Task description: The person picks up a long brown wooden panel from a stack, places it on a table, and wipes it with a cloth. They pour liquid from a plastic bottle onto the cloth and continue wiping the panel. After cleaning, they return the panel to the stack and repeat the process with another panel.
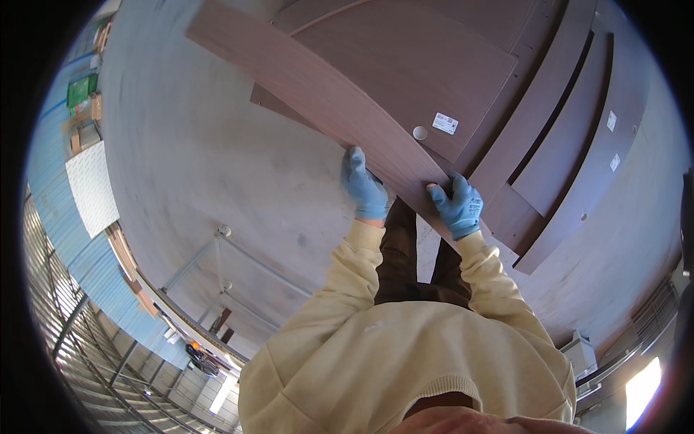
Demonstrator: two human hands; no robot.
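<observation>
A long brown wood-grain board point(325, 98) runs slantwise from the upper left down to my body. My left hand point(363, 186), in a blue glove, grips its left edge with the thumb on top. On its right edge my right hand point(458, 206), gloved alike, is closed near the close end. The fingers under the board are hidden. Beyond it lies a wide brown panel point(434, 87) with a white label point(445, 124) and a round hole point(420, 133). The held board covers part of that panel.
Several more brown boards point(571, 123) lie side by side on the right, some with white labels. A metal frame on wheels point(220, 249) stands at the lower left on the grey floor point(282, 210). Farther left are a white sheet point(92, 188) and a green crate point(81, 90).
</observation>
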